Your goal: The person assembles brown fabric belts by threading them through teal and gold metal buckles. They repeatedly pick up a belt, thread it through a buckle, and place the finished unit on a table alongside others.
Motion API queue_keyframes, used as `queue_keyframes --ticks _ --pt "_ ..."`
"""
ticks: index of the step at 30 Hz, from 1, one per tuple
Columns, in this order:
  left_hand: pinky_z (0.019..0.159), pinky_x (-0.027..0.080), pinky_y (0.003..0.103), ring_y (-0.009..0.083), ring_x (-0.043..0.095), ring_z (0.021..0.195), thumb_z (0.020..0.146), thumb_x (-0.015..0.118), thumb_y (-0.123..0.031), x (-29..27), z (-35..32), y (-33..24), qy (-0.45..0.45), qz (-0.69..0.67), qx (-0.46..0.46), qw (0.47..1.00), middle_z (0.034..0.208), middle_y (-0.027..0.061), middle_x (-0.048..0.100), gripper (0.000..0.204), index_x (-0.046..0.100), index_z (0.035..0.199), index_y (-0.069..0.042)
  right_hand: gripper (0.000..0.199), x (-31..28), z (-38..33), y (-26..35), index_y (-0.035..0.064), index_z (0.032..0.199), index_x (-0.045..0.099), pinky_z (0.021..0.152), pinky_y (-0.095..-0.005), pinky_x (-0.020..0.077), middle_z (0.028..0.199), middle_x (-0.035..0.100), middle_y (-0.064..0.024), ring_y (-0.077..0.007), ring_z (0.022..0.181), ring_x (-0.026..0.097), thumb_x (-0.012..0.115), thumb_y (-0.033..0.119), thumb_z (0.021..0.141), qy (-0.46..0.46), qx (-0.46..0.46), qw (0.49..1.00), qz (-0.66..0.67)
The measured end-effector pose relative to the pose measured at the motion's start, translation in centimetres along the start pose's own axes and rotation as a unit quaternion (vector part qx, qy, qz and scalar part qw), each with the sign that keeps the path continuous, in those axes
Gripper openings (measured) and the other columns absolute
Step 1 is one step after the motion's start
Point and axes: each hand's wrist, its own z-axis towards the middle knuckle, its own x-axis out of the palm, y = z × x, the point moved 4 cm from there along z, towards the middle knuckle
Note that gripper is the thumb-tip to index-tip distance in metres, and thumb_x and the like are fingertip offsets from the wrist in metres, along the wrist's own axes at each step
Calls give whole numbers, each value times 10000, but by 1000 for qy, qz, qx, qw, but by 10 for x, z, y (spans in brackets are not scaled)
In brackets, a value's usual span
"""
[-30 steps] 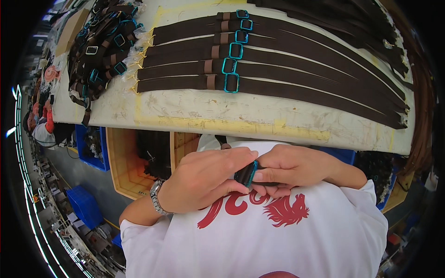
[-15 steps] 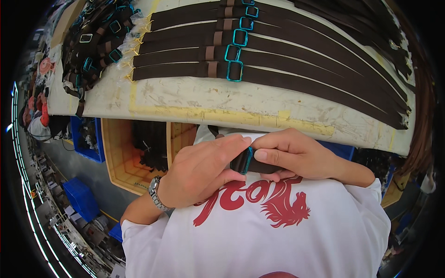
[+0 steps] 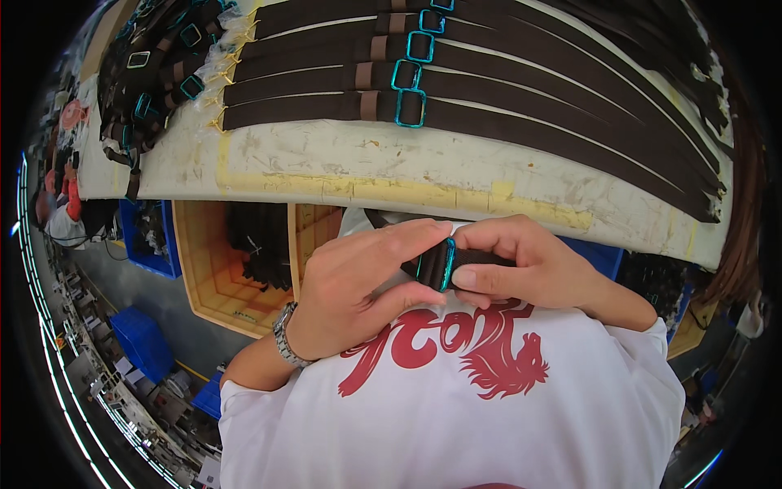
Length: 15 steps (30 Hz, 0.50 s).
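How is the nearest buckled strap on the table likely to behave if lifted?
The strap is likely floppy, as the heaped straps lie bent and tangled. Its rectangular buckle looks stiff, so should keep its shape. Lying flat, the strap seems unlikely to roll.

Left forearm (image 3: 261,364): enters at 8 o'clock, directed toward 2 o'clock. Left wrist: approximately straight. Left hand (image 3: 346,273): back of hand upward; index finger (image 3: 411,235) extended toward 2 o'clock; thumb (image 3: 407,297) below it, directed between 2 and 3 o'clock. Thumb and fingertip are apart, in a C-shaped grip.

Right forearm (image 3: 623,300): enters at 4 o'clock, directed toward 10 o'clock. Right hand (image 3: 529,254): thumb (image 3: 485,279) pointing to 9 o'clock; fingers curled, partly hidden beneath; pinch grip engaged.

Relative position: right hand at 3 o'clock from left hand, fingertips facing and near one another. Both elbows are bent, with forearms converging before the torso.
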Motion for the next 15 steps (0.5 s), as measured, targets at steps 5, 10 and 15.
queue_keyframes --ticks 5,10,15 --pt "907 613 360 300 792 1044 743 954 -159 6 1 -1 28 -32 -10 999 1210 144 808 577 774 1275 -25 212 -2 -4 -6 -15 1066 725 558 -210 381 763 674 -2 -24 629 471 599 147 1119 19 16 999 -44" --pt "891 607 339 268 795 994 738 950 -113 4 5 0 40 -47 -49 997 1188 140 813 578 771 1278 -14 227 2 -2 -16 -19 1090 733 529 -217 361 745 684 -7 -19 582 449 597 160 1125 6 19 1000 20" --pt "827 604 344 281 781 945 808 933 -161 0 1 0 66 -29 -40 997 1108 136 798 529 755 1287 -24 240 3 -3 -13 4 1072 721 515 -210 332 743 686 -10 -16 564 448 592 197 1137 10 23 999 34"
